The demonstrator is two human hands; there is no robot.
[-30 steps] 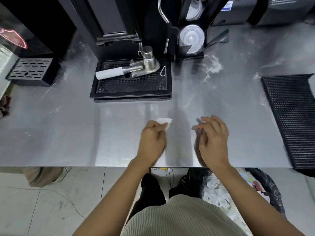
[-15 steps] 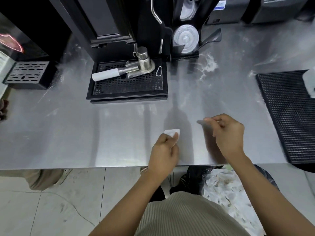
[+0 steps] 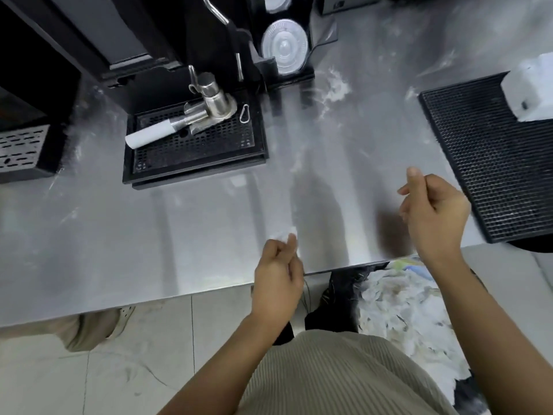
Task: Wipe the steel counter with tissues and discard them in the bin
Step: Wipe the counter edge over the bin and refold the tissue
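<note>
Steel counter (image 3: 143,235), drip tray (image 3: 196,176) behind: left hand (image 3: 278,280) fingers pinch tissue (image 3: 282,236); right hand (image 3: 434,214) curled, hold unclear.

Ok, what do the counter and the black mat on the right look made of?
Counter: brushed steel by the look, grey sheen with soft reflections and white smears. Mat: probably rubber or plastic, matte black with a fine open grid.
</note>
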